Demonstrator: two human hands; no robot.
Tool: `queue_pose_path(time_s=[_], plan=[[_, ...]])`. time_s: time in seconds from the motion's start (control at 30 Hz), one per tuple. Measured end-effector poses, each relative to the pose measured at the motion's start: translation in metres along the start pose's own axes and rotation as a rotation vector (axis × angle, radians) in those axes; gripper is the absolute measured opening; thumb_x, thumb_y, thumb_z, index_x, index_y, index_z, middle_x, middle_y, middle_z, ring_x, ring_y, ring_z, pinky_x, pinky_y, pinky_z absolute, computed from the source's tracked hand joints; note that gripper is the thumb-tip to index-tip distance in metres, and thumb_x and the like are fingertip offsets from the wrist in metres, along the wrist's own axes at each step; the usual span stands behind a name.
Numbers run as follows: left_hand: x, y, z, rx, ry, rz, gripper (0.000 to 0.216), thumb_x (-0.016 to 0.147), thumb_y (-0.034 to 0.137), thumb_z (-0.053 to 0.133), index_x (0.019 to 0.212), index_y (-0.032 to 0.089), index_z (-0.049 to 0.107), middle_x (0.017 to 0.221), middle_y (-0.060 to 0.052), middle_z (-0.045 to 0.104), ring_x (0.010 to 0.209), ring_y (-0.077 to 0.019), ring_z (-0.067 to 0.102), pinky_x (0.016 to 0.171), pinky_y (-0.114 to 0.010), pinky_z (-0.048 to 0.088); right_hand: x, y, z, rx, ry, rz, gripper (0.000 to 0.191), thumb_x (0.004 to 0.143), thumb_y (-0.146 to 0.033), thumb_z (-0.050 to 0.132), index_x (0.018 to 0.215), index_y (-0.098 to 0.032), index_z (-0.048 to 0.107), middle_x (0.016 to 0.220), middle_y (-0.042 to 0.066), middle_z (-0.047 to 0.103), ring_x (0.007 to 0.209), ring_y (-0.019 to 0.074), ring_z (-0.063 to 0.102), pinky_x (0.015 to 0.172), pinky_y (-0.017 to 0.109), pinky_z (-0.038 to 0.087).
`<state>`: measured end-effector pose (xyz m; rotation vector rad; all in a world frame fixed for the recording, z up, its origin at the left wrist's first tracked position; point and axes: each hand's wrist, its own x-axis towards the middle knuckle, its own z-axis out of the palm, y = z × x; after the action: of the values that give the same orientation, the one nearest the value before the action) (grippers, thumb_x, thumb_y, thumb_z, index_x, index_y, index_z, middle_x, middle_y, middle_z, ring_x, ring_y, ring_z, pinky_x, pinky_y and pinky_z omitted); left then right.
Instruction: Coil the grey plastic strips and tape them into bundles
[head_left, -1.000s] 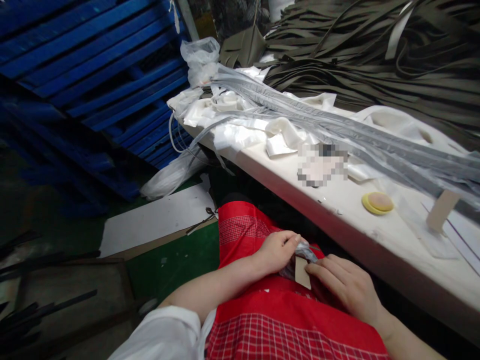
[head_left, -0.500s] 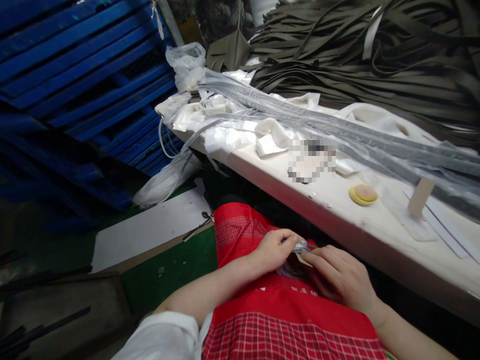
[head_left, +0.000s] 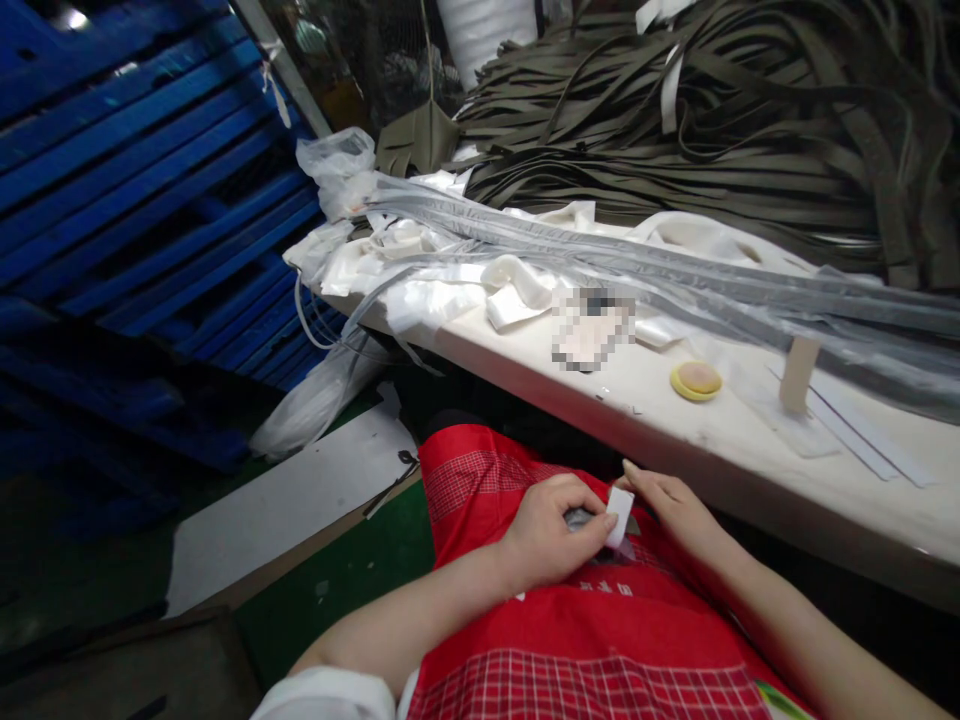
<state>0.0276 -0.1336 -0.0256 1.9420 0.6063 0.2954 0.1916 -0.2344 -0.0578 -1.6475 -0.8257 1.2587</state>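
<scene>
Over my lap, my left hand (head_left: 555, 525) is closed, pinching a small white tag (head_left: 619, 512) between thumb and fingers. A bit of grey, shiny material (head_left: 578, 519) shows inside its curled fingers; its full shape is hidden. My right hand (head_left: 679, 515) is close by on the right, with its fingers stretched out toward the tag's upper edge. Whether those fingertips touch the tag I cannot tell, and the right thumb is hidden. Beneath both hands lies a red apron (head_left: 600, 620) with checked panels.
A white table (head_left: 517, 385) runs alongside, bearing grey strips in clear plastic (head_left: 525, 240), a yellow round dish (head_left: 696, 381) and a beige card piece (head_left: 798, 374). Dark olive straps (head_left: 675, 170) are heaped behind. Blue pallets (head_left: 150, 170) stand left, above a white board (head_left: 285, 500).
The white tag now stands out in my left hand, where a grey piece showed between both hands before. My right hand has moved slightly up and away, its fingers straighter. The view has shifted.
</scene>
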Motion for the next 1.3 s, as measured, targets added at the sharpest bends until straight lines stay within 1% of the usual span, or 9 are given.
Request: queue_pose_path(time_s=[0.1,0.17,0.23,0.37,0.6,0.73,0.93,1.2,1.3], plan=[[-0.002,-0.003,0.002,-0.020,-0.013,0.039,0.012,0.081,0.026,0.064,0.075,0.016,0.069,0.078,-0.004,0.065,0.074,-0.0142,0.059,0.071,-0.023,0.045,0.010,0.009,0.001,0.205,-0.182,0.119,0.052,0.080,-0.063,0.057,0.067,-0.014,0.067,0.063,0.003,0.064,0.062,0.0167,0.056,0.064,0.031,0.046],[-0.002,-0.004,0.002,-0.045,0.009,0.026,0.012,0.082,0.026,0.064,0.076,0.017,0.069,0.080,-0.004,0.065,0.078,-0.0146,0.060,0.075,-0.024,0.045,0.015,0.013,0.005,0.298,-0.185,0.139,0.042,0.067,-0.055,0.075,0.071,-0.014,0.067,0.062,0.001,0.063,0.056,0.0133,0.052,0.058,0.027,0.043],[-0.002,-0.004,0.002,-0.071,0.043,0.004,0.013,0.083,0.027,0.064,0.077,0.017,0.069,0.086,-0.005,0.063,0.084,-0.0151,0.060,0.079,-0.025,0.046,0.017,0.011,0.010,0.333,-0.124,0.115,0.039,0.062,-0.048,0.080,0.072,-0.014,0.066,0.063,0.000,0.063,0.054,0.0117,0.051,0.056,0.025,0.041],[-0.001,-0.004,0.000,-0.077,0.101,-0.076,0.013,0.083,0.029,0.063,0.079,0.017,0.068,0.093,-0.005,0.060,0.089,-0.0157,0.058,0.083,-0.026,0.046,0.014,-0.001,0.017,0.199,0.050,-0.023,0.033,0.070,-0.048,0.073,0.073,-0.015,0.067,0.070,0.002,0.066,0.062,0.0140,0.055,0.060,0.026,0.044],[0.004,-0.006,0.006,-0.187,0.034,-0.278,0.016,0.080,0.031,0.061,0.076,0.016,0.064,0.068,0.001,0.060,0.061,-0.0111,0.052,0.058,-0.021,0.041,0.010,-0.004,0.020,-0.001,0.209,-0.111,0.038,0.077,-0.054,0.064,0.077,-0.017,0.070,0.071,0.004,0.067,0.064,0.0179,0.058,0.060,0.028,0.048],[0.004,-0.005,0.011,-0.278,0.087,-0.287,0.011,0.075,0.023,0.063,0.082,0.016,0.058,0.074,0.001,0.062,0.064,-0.0103,0.054,0.060,-0.020,0.041,0.012,-0.010,0.004,-0.029,0.056,-0.090,0.046,0.079,-0.060,0.061,0.081,-0.015,0.072,0.075,0.006,0.070,0.068,0.0198,0.061,0.064,0.030,0.050],[0.001,-0.007,0.013,-0.246,0.086,-0.239,0.029,0.073,0.017,0.065,0.097,0.018,0.048,0.078,0.001,0.061,0.069,-0.0118,0.058,0.061,-0.021,0.043,0.012,-0.025,-0.015,-0.033,-0.234,-0.052,0.044,0.079,-0.056,0.065,0.091,-0.015,0.073,0.090,0.009,0.073,0.086,0.0247,0.065,0.081,0.035,0.050],[-0.006,-0.012,0.016,-0.257,0.018,-0.212,0.038,0.070,0.017,0.068,0.101,0.019,0.047,0.086,-0.002,0.065,0.076,-0.0145,0.063,0.066,-0.023,0.047,0.027,-0.025,-0.018,-0.039,-0.506,0.055,0.037,0.074,-0.051,0.072,0.077,-0.014,0.066,0.071,0.002,0.068,0.063,0.0144,0.059,0.062,0.027,0.046],[-0.005,-0.014,0.012,-0.218,-0.003,-0.235,0.039,0.071,0.025,0.069,0.104,0.018,0.049,0.087,-0.003,0.066,0.076,-0.0155,0.063,0.064,-0.023,0.046,0.022,-0.030,-0.015,-0.284,-0.440,-0.069,0.026,0.082,-0.042,0.064,0.076,-0.017,0.065,0.072,0.002,0.069,0.066,0.0164,0.061,0.062,0.028,0.047]])
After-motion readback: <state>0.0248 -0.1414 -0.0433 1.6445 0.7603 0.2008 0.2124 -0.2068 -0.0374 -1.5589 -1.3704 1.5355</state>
